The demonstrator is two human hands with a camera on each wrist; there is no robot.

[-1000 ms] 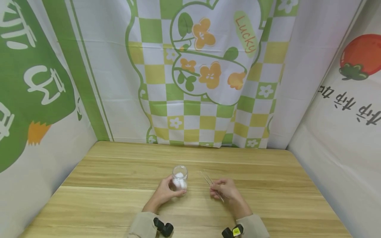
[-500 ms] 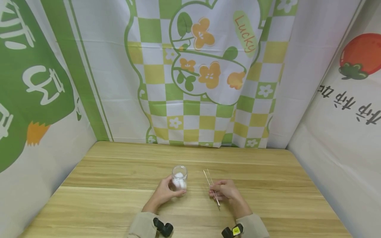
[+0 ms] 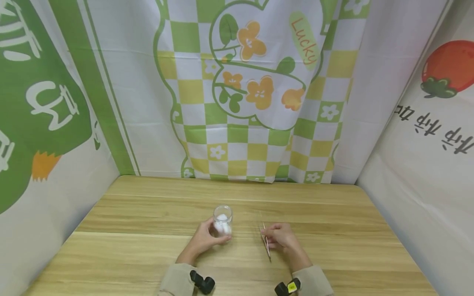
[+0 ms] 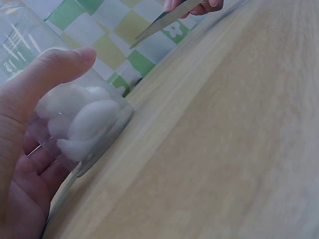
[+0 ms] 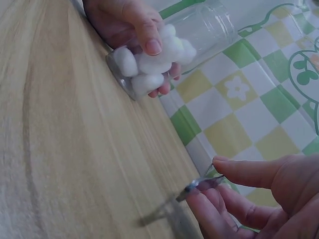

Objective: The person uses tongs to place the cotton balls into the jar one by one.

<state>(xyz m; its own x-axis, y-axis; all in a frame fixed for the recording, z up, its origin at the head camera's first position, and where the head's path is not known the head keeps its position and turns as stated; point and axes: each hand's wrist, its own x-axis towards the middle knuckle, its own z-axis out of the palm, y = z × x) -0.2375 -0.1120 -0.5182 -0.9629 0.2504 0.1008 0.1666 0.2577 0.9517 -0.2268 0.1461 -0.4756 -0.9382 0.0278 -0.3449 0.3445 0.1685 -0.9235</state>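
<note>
In the head view my left hand point(image 3: 203, 239) curls around a clear open jar point(image 5: 209, 32) that stands on the table. White cotton balls point(image 5: 149, 63) fill the lower part of the jar, seen through its wall. To the right of the jar, my right hand point(image 3: 283, 237) pinches metal tweezers point(image 3: 266, 245) between thumb and fingers. The tweezers' joined end faces my body and their tips point away from me. Nothing shows between the tips of the tweezers point(image 4: 162, 26) in the left wrist view, and they are apart from the jar.
A wood-grain table point(image 3: 148, 213) lies under both hands. At its far edge hangs a green and yellow checked curtain point(image 3: 237, 135). Printed cloth walls stand on the left point(image 3: 66, 197) and right point(image 3: 418, 197).
The tweezers have turned in my right hand: their tips swung rightward and their joined end moved slightly left and toward me. My left hand keeps holding the jar in the same place.
</note>
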